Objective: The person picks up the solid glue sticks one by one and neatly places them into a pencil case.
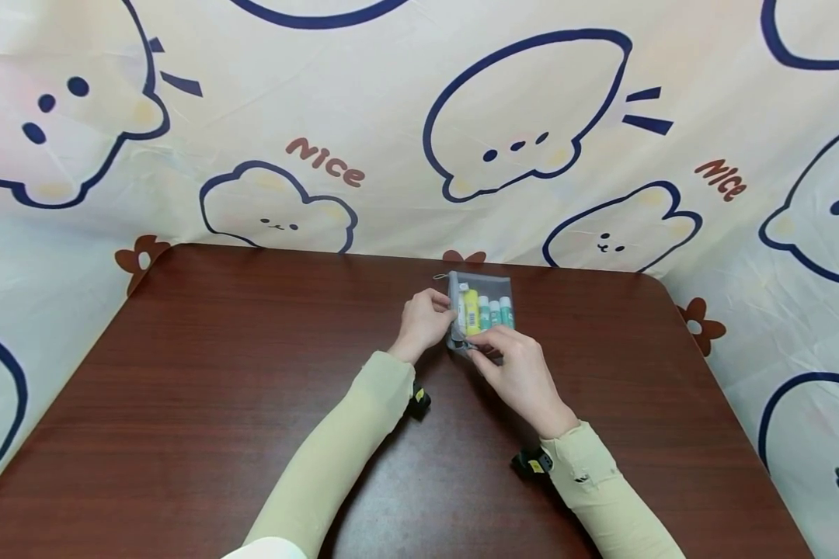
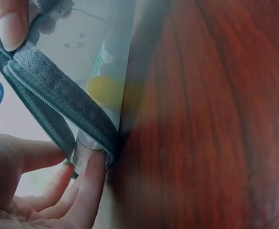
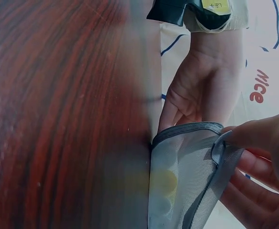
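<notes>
A grey mesh zip pouch stands near the far edge of the table, its zipped mouth facing left and gaping. Through the mesh show a yellow tube with a barcode and several teal-and-white tubes in a row. My left hand is at the mouth, its fingers around the end of a white tube that sits in the opening. With thumb and fingers my right hand pinches the pouch's near corner by the zip. In the right wrist view a grey pull loop lies by the right thumb.
The brown wooden table reaches to a cartoon-printed cloth hung behind and at both sides. Black wrist cameras sit under both sleeves. A small cord loop sticks out at the pouch's far left corner.
</notes>
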Demonstrator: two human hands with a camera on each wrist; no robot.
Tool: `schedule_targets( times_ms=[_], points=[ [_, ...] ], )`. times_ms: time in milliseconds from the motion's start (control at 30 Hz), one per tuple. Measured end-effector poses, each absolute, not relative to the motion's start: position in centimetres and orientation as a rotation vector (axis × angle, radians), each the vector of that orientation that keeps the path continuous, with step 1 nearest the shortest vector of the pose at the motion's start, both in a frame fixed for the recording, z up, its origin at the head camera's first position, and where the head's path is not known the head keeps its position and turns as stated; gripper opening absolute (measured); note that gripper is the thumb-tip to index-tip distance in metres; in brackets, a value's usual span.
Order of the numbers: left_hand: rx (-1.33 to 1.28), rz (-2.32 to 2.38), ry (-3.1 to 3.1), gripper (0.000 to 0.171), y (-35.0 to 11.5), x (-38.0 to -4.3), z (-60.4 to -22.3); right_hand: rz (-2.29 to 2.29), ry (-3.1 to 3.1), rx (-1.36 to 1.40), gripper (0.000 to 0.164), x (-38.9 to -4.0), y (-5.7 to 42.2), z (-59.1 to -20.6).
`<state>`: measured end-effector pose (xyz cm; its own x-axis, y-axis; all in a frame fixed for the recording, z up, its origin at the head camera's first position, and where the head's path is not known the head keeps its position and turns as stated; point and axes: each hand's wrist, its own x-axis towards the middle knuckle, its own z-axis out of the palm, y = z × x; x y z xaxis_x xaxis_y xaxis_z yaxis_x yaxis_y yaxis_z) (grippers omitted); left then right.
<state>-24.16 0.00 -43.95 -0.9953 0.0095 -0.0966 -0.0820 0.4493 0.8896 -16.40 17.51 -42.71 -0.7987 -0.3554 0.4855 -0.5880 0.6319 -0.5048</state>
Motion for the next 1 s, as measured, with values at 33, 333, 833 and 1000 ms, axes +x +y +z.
schedule_targets(
  times_ms=[33, 333, 833, 1000],
  points=[
    [-0.068, 1.621, 2.575, 0.021, 0.0, -24.2, -44.0, 0.956, -2.513, 0.757, 0.019, -16.4, 17.5, -42.7],
    [-0.044, 1.735, 2.463, 0.030, -0.2, -24.2, -44.5, 0.967, -2.514, 0.758, 0.019, -16.2, 17.5, -42.6],
    [-0.076, 1.720, 2.365, 0.028, -0.9, -23.7, -44.5, 0.853, -2.804, 0.849, 0.018, -16.3, 17.1, -42.9],
    [-0.070, 1.700, 2.352, 0.028, -1.4, -23.4, -44.4, 0.816, -2.892, 0.867, 0.019, -16.4, 17.0, -42.9]
  ],
)
